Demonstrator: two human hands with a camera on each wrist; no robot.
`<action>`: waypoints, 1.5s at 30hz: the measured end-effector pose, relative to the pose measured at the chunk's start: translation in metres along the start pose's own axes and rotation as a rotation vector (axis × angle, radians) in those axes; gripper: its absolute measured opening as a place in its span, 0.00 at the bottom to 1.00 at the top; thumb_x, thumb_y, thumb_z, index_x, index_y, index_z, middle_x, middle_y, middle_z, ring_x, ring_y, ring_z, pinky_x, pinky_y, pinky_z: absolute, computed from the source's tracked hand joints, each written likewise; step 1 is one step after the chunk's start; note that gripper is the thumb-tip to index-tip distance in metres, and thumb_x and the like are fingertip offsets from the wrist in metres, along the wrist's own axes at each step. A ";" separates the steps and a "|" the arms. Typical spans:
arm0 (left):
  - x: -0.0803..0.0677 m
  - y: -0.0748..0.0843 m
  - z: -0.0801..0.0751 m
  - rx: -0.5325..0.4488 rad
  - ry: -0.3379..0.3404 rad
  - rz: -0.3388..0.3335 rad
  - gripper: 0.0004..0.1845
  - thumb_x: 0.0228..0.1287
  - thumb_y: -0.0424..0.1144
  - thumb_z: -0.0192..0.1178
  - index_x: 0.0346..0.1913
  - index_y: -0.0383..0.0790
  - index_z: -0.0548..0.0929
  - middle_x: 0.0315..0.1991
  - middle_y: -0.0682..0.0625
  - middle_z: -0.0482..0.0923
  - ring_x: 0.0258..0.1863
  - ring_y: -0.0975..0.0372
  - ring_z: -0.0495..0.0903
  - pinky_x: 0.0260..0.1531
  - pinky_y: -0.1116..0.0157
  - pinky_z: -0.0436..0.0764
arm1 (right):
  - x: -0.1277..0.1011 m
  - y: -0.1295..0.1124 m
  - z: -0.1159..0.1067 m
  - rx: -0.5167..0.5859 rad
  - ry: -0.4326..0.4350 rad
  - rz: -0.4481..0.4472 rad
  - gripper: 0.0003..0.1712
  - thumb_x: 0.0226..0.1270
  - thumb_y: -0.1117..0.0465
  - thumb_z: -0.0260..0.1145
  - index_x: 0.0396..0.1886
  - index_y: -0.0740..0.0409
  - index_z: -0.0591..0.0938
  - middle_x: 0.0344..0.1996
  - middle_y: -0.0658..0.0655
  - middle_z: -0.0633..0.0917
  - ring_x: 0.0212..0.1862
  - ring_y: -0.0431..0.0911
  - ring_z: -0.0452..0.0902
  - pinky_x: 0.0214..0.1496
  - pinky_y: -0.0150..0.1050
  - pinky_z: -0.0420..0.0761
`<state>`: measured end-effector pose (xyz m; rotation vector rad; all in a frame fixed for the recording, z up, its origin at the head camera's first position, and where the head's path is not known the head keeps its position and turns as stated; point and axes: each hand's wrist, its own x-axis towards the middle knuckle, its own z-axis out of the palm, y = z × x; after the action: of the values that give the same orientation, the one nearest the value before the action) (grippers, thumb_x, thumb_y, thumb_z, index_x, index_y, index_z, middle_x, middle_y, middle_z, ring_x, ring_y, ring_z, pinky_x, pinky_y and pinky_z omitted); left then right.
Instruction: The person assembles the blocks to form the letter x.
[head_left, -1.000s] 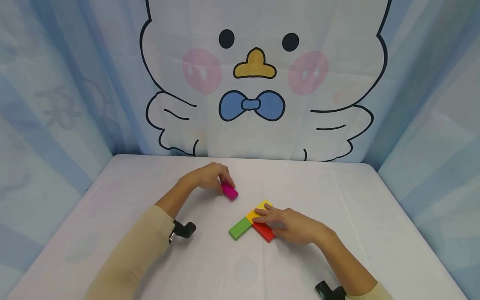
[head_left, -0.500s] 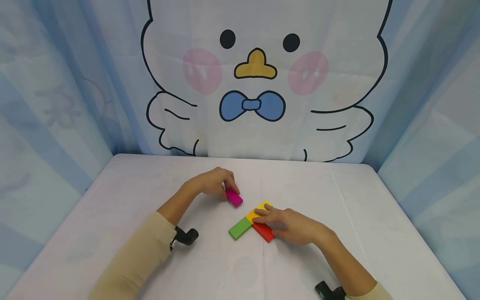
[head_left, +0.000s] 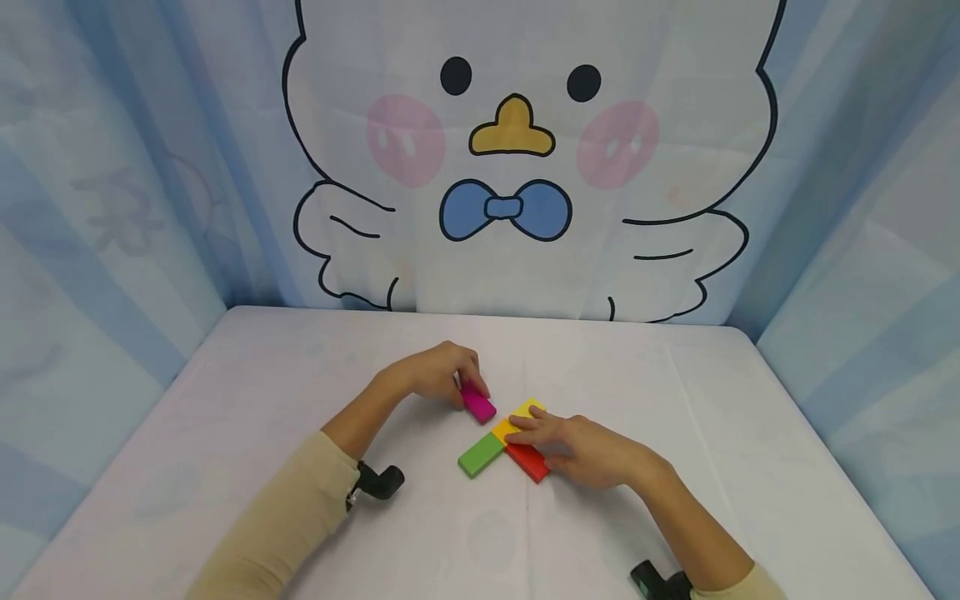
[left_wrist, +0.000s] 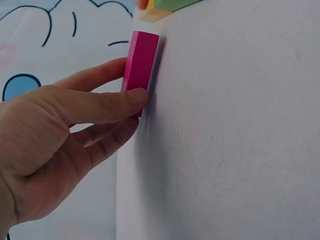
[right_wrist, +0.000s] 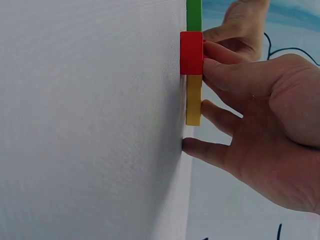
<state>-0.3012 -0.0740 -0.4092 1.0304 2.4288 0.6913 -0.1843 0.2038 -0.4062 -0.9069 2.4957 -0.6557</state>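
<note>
Pinching the pink block [head_left: 477,402] between thumb and curled fingers [left_wrist: 112,105], the left hand [head_left: 433,373] is seen on the white bench [head_left: 225,400]; the block is kept low against the cloth, just left of the yellow block [head_left: 517,418] and close to it, though whether the two touch can't be told from here. In the left wrist view the pink block [left_wrist: 140,65] is gripped at its near end, with the far end pointed at the other blocks.

The right hand [head_left: 581,450] is laid flat over the little group of blocks, fingers [right_wrist: 235,75] stretched out fairly straight and pressed on top rather than wrapped round anything; the red block [head_left: 527,462] is partly covered by it, and the yellow one is touched by the fingertips. The green block [head_left: 480,455] is left uncovered, butted against the yellow and red ones at the corner, so an L shape is made. In the right wrist view red [right_wrist: 191,52], yellow [right_wrist: 193,100] and green [right_wrist: 194,15] are lined up in a row, flat on the cloth.

A cartoon bird curtain [head_left: 517,167] is hung behind the bench.
</note>
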 end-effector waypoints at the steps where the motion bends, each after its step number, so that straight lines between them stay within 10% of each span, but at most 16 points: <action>1: 0.000 0.001 0.001 0.000 -0.003 0.003 0.19 0.60 0.29 0.74 0.52 0.50 0.93 0.45 0.55 0.82 0.44 0.65 0.80 0.48 0.70 0.85 | 0.000 0.000 0.000 -0.002 0.000 -0.003 0.33 0.74 0.69 0.64 0.74 0.41 0.77 0.79 0.47 0.68 0.84 0.57 0.51 0.79 0.66 0.61; 45: -0.007 0.024 0.016 0.140 0.003 0.017 0.18 0.61 0.33 0.75 0.53 0.48 0.92 0.45 0.53 0.83 0.43 0.61 0.79 0.44 0.71 0.84 | 0.001 -0.003 0.001 -0.042 -0.005 -0.010 0.33 0.74 0.71 0.63 0.75 0.43 0.76 0.79 0.49 0.68 0.84 0.58 0.52 0.77 0.64 0.65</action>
<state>-0.2751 -0.0597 -0.4069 1.1045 2.5036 0.5352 -0.1830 0.2010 -0.4059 -0.9359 2.5107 -0.6053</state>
